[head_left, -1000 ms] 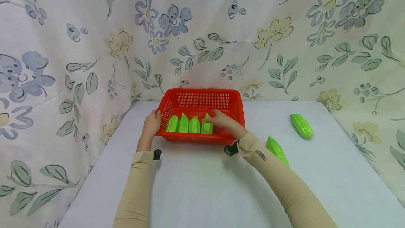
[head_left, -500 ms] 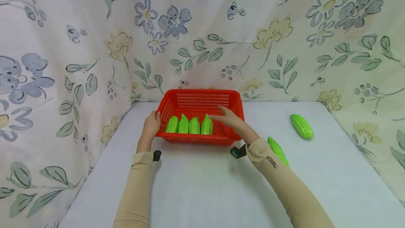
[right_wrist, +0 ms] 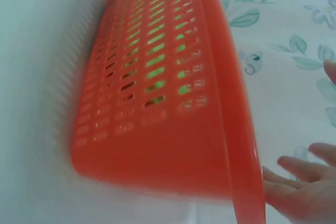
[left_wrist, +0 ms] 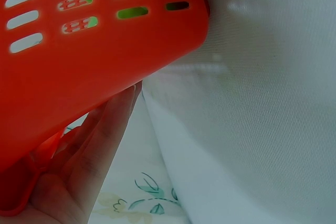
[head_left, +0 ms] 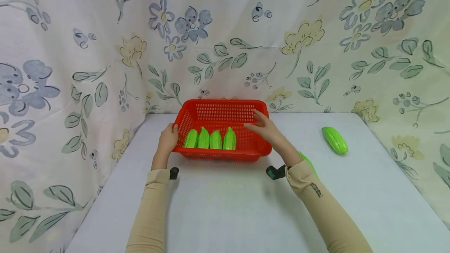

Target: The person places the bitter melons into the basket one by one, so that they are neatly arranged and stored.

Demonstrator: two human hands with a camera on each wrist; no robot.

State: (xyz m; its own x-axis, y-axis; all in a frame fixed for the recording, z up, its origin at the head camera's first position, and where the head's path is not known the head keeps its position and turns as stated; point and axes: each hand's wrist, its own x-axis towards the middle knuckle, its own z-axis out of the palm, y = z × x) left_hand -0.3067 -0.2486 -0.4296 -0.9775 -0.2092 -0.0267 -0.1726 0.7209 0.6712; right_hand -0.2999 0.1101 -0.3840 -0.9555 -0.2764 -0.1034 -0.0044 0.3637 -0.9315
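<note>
A red perforated plastic basket (head_left: 225, 154) stands at the back middle of the table, with several bright green, ridged gourd-like vegetables (head_left: 215, 139) side by side in its left part. At its left end my left hand (head_left: 168, 139) grips the rim, the thumb over the edge; in the left wrist view the fingers (left_wrist: 100, 150) lie against the basket's outer side. My right hand (head_left: 265, 129) hovers over the basket's right end, fingers spread and holding nothing. The right wrist view also shows this hand (right_wrist: 310, 187) beyond the basket's rim.
To the right on the white table (head_left: 225, 206) lies another green vegetable (head_left: 334, 140). A second one (head_left: 309, 163) is mostly hidden behind the right forearm. A flowered curtain (head_left: 225, 42) hangs behind the table and along both sides.
My right hand has drawn away from the rightmost green vegetable in the basket, moving right with its fingers spreading. The left hand stays on the rim.
</note>
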